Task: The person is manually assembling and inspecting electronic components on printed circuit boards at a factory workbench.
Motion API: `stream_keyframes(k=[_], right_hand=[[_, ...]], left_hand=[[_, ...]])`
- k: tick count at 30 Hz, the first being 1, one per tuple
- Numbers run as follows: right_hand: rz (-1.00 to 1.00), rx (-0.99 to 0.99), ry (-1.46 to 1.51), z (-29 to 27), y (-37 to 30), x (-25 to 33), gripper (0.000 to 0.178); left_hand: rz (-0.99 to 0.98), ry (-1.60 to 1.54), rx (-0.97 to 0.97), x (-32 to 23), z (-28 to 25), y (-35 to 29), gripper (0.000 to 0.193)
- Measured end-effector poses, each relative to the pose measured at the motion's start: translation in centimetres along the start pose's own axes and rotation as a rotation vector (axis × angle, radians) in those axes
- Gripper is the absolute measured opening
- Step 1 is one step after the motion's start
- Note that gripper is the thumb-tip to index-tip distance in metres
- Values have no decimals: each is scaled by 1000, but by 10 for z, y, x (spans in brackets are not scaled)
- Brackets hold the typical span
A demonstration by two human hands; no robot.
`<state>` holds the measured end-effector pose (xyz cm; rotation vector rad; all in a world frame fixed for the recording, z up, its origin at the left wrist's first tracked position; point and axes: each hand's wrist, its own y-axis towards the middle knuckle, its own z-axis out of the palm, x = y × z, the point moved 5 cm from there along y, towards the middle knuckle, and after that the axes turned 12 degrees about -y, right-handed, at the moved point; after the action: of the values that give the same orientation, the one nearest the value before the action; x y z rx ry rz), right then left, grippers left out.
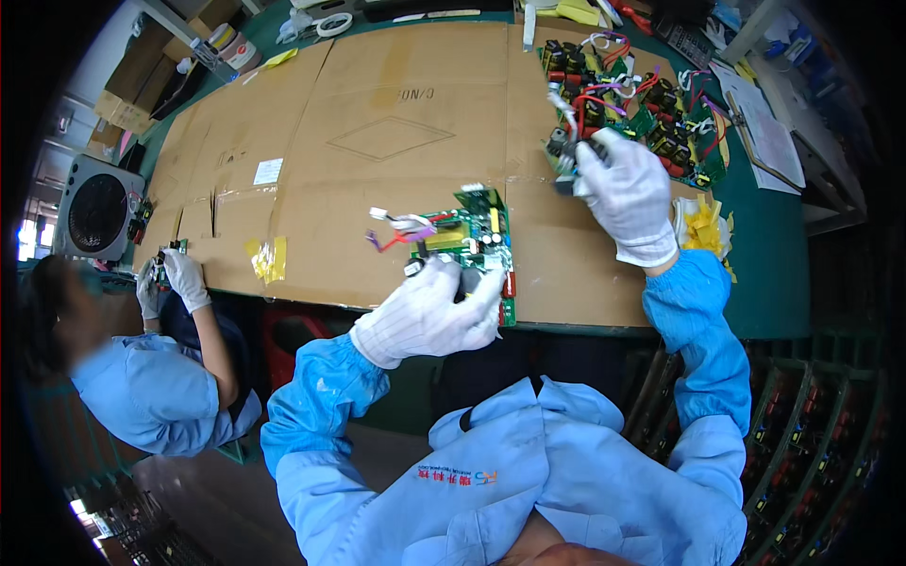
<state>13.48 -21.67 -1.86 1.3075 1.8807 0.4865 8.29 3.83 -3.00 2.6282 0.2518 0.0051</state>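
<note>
Brown cardboard (387,179) covers much of the green table (769,283) before us, and near its front edge we see a green circuit board (458,241), to the left of a cluster of wired boards (628,108). Our left hand (429,311), in a white glove, is clamped on the lower part of that board, thumb and fingers spread around its dark parts, while red, purple and white wires (401,231) stick out past its left side. Our right hand (628,193), gloved too, is well apart from the left one, its fingertips at a dark part (564,156) with a white wire end at the cluster's near left side; we cannot tell whether they grip it. Just beside our right wrist lies a white wrapper (705,228) with yellow scraps. Further left, yellow tape (268,259) sticks to the cardboard, and beyond it a co-worker (156,387) has both gloved hands at a small board (162,272), near a grey fan (97,212).
</note>
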Motion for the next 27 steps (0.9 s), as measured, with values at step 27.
stream_keyframes(k=[27], right_hand=[[-30,538,1253,-67,-66,193,25]], left_hand=[[-626,74,-21,70,-25,-107,46]])
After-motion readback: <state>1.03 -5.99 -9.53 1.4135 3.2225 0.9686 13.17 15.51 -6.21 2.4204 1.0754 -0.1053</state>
